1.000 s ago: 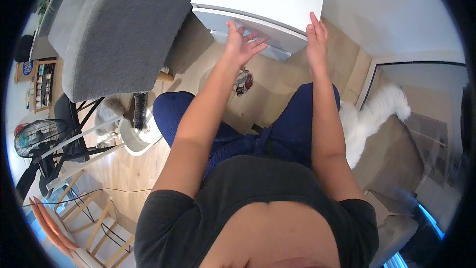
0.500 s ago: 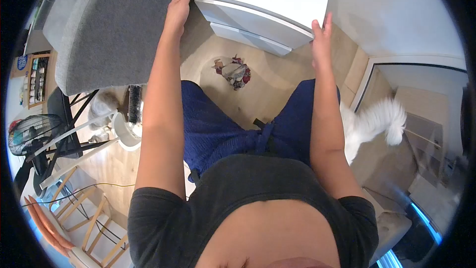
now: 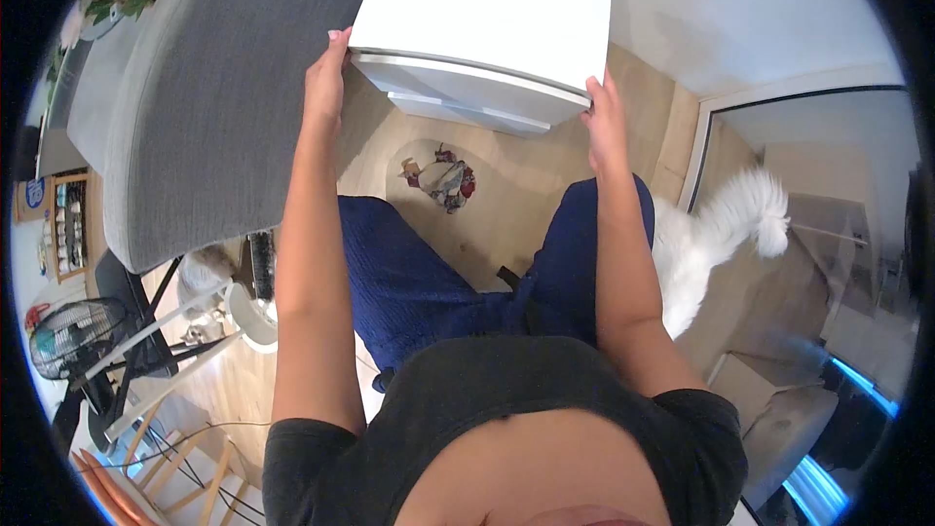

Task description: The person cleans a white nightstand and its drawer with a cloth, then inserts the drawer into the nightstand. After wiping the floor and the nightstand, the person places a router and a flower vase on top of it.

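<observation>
Both hands on the white drawer cabinet (image 3: 482,10), one to each front corner, holding it between them. Left hand (image 3: 326,88) at the left corner, partly curled against the edge; some fingers hidden. Right hand (image 3: 606,127) at the right corner, thumb by the top's edge, palm half open along the side. Firmness of hold: cannot tell. Cabinet lies directly between the palms, body reaching forward beyond them; two drawer fronts face the wearer, both seemingly closed.

On the floor just in front of the cabinet, between the wearer's knees: a loose heap of debris (image 3: 443,178), grey with dark red bits. Left of the cabinet, near it, a grey upholstered sofa (image 3: 224,88). Right and nearer the wearer than the cabinet, a white long-haired animal (image 3: 682,273), tail raised. Well left of the cabinet, toward the wearer: dark-bristled broom (image 3: 260,263), white dustpan (image 3: 251,317), black caged fan (image 3: 78,336).
</observation>
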### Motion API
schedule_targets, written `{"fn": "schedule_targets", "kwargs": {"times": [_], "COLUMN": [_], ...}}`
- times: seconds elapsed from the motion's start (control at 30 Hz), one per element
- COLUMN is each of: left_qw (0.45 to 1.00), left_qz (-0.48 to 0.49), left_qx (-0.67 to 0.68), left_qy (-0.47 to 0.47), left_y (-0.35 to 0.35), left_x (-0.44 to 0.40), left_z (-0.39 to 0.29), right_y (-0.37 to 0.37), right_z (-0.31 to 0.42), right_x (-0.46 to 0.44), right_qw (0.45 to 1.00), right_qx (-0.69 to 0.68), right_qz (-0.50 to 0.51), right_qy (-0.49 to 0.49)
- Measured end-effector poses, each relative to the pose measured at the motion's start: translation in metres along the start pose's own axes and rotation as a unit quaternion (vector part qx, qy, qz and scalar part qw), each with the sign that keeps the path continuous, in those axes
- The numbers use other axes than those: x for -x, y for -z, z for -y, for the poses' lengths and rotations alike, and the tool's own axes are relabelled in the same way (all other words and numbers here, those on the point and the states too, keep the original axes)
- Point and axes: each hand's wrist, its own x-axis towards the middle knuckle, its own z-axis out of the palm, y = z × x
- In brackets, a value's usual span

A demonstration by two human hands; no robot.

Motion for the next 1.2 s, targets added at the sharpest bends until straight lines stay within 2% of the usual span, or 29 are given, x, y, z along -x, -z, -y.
{"fn": "schedule_targets", "kwargs": {"times": [0.07,0.3,0.37,0.47,0.53,0.67,0.73,0.77,0.8,0.83,0.9,0.93,0.97,1.0,1.03,1.1,1.13,1.2], "left_qw": [0.999,0.99,0.989,0.979,0.963,0.952,0.943,0.943,0.938,0.933,0.96,0.969,0.974,0.986,0.987,0.978,0.99,0.993], "left_qz": [0.025,0.124,0.127,0.163,0.16,0.153,0.223,0.227,0.245,0.263,0.264,0.226,0.187,0.12,0.091,0.046,0.01,-0.031], "left_qx": [-0.032,-0.038,-0.048,-0.08,-0.141,-0.195,-0.197,-0.196,-0.189,-0.182,-0.023,0.038,0.097,0.095,0.112,0.201,0.14,0.107], "left_qy": [-0.008,-0.052,-0.057,-0.089,-0.164,-0.179,-0.15,-0.144,-0.154,-0.163,-0.09,-0.088,-0.086,-0.07,-0.064,-0.018,-0.014,0.033], "left_y": [-0.004,-0.052,-0.073,-0.105,-0.125,-0.15,-0.152,-0.151,-0.146,-0.141,-0.128,-0.116,-0.101,-0.088,-0.071,-0.03,-0.014,0.017], "left_x": [0.001,0.015,0.022,0.028,0.035,0.032,0.027,0.023,0.02,0.016,0.002,-0.006,-0.01,-0.011,-0.014,-0.011,0.001,0.02], "left_z": [-0.002,0.001,0.0,0.003,0.0,-0.006,-0.011,-0.012,-0.013,-0.01,0.012,0.019,0.023,0.022,0.031,0.051,0.051,0.049], "right_y": [0.008,0.081,0.098,0.122,0.138,0.145,0.138,0.133,0.124,0.097,0.044,0.006,-0.019,-0.038,-0.053,-0.084,-0.088,-0.102], "right_z": [-0.001,-0.002,-0.003,0.0,0.001,0.007,0.01,0.005,0.001,0.007,-0.02,-0.034,-0.059,-0.113,-0.169,-0.21,-0.223,-0.241], "right_x": [0.009,0.016,0.018,0.025,0.029,0.037,0.039,0.037,0.042,0.053,0.07,0.074,0.073,0.057,0.044,0.054,0.055,0.054], "right_qw": [0.998,0.99,0.971,0.962,0.959,0.949,0.942,0.87,0.731,0.669,0.799,0.881,0.915,0.952,0.894,0.834,0.835,0.754], "right_qx": [-0.026,0.008,0.012,0.001,0.006,0.012,0.015,0.234,0.434,0.454,0.376,0.353,0.328,0.285,0.386,0.486,0.48,0.55], "right_qz": [-0.053,-0.135,-0.237,-0.27,-0.282,-0.312,-0.333,-0.424,-0.478,-0.504,-0.333,-0.238,-0.077,0.069,0.188,0.26,0.266,0.359], "right_qy": [-0.028,-0.026,-0.036,-0.029,-0.034,-0.04,-0.045,0.091,0.221,0.305,0.33,0.207,0.223,0.093,0.131,0.029,0.027,-0.016]}}
